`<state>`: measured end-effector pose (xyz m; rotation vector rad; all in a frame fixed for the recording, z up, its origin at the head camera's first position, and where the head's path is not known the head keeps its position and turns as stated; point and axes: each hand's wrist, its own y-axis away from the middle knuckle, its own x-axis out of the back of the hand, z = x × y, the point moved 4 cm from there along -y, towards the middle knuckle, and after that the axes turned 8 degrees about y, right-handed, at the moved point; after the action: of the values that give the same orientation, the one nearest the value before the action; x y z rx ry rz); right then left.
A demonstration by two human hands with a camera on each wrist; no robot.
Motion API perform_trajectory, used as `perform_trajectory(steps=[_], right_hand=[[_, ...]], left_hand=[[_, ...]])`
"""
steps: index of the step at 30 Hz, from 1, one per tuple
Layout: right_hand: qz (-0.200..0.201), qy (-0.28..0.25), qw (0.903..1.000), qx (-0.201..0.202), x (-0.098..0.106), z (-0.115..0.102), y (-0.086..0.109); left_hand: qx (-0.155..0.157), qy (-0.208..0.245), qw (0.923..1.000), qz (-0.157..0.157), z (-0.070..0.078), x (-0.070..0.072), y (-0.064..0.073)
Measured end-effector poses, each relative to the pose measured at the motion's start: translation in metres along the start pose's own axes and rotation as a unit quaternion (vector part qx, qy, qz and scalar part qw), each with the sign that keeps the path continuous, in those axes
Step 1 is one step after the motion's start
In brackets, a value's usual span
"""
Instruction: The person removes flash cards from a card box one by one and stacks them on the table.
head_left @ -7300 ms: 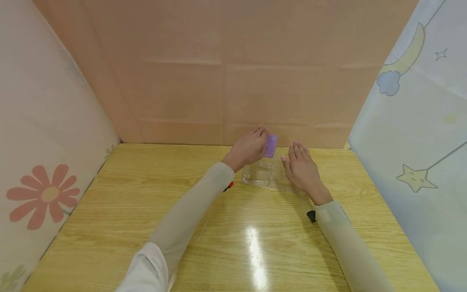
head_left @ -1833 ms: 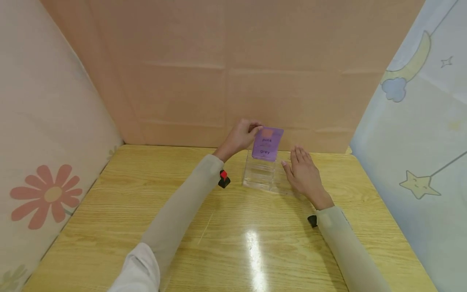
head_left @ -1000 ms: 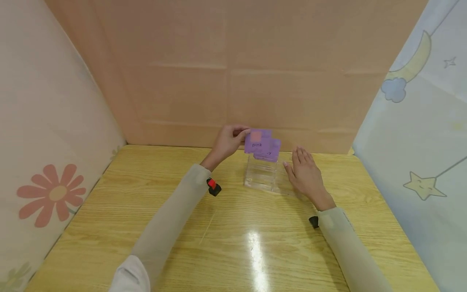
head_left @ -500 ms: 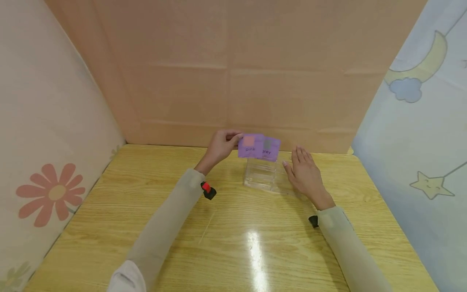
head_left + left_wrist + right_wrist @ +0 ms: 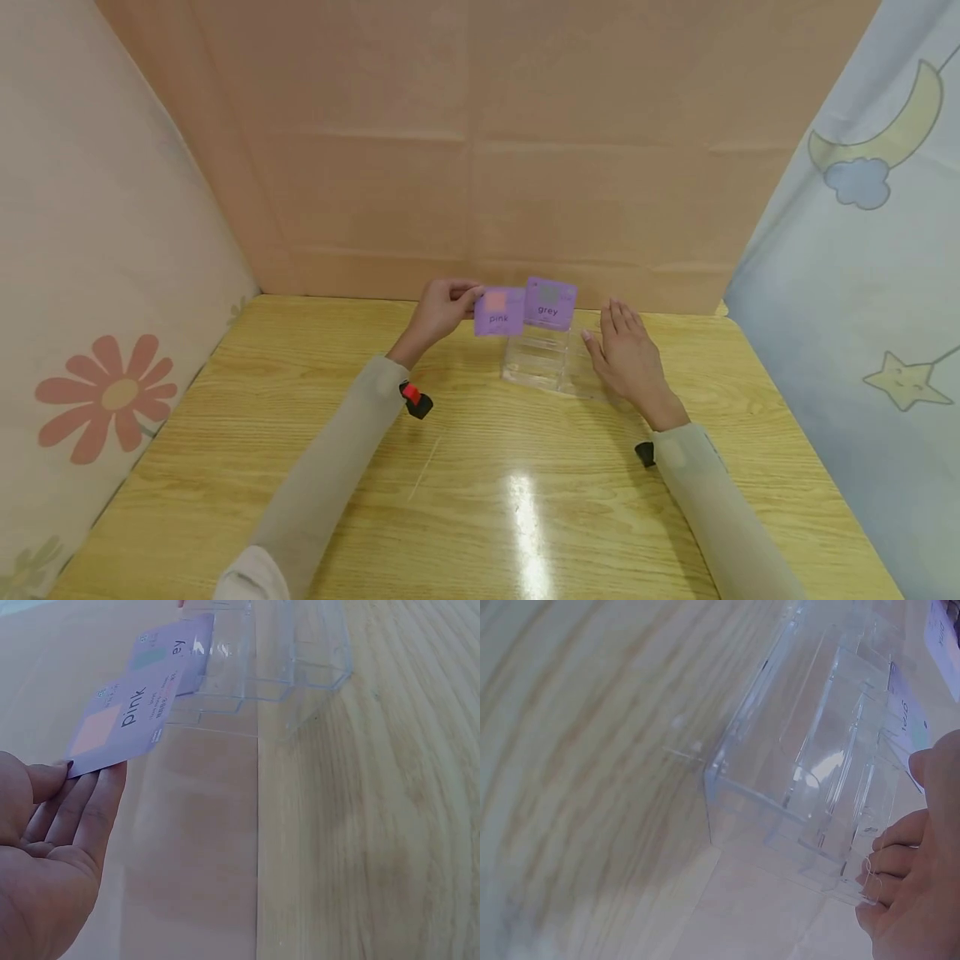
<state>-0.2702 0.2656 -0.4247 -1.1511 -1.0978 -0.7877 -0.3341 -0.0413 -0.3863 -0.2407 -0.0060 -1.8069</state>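
My left hand pinches a purple card marked "pink" by its left edge, between thumb and fingers; the left wrist view shows the grip on the pink card plainly. Just right of it a second purple card, marked "grey", stands in the rear slot of a clear stepped card holder. In the left wrist view the pink card overlaps part of the grey one. My right hand lies at the holder's right side with straight fingers; in the right wrist view the fingertips are at the clear wall.
The holder sits on a wood-grain table near its back edge. A tan backdrop rises behind, with patterned panels at left and right. Black wrist cameras, one with a red part, hang by the sleeves.
My left hand has drawn the pink card left and slightly down from in front of the grey card, so "grey" now shows fully. The right hand has stayed at the holder.
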Motion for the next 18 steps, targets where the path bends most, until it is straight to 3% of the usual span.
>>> perform_trajectory(steps=[18], right_hand=[[0.02, 0.01, 0.9997, 0.008, -0.001, -0.002, 0.003]], left_hand=[[0.028, -0.008, 0.9995, 0.011, -0.023, 0.018, 0.017]])
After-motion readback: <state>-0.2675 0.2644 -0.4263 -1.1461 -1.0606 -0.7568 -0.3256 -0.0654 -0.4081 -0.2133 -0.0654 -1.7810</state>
